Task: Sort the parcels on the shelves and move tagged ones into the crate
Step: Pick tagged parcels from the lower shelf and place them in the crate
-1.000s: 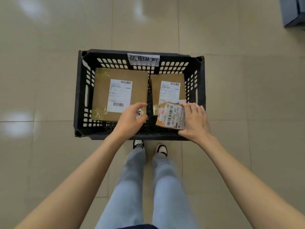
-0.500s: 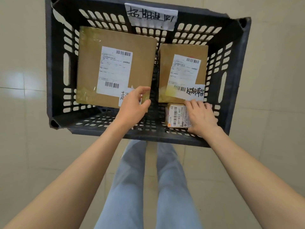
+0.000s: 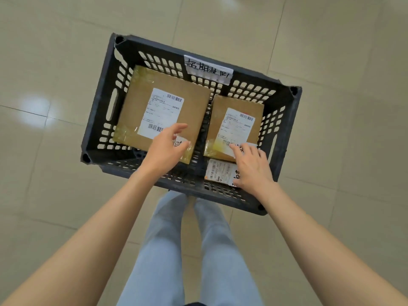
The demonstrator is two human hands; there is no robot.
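The small parcel lies flat on the floor of the crate, in the near right corner, its white label with a barcode facing up. My right hand is over its right end with the fingers straight and loosely spread, the palm down; whether it presses on the parcel or only hangs just above it I cannot tell. My fingertips reach across the near edge of the medium brown parcel, which lies just beyond the small one, and cover part of the handwritten white tag at its near edge. Left of that, apart by a narrow strip of the crate's grid floor, lies the large brown parcel, also with a printed label up. My left hand is over its near right corner, fingers relaxed and slightly apart, thumb out, holding nothing; a handwritten tag shows partly under it. The crate is black, with slotted walls, and a white strip with handwriting hangs on its far wall. It stands on a pale tiled floor, just ahead of my legs in light jeans.
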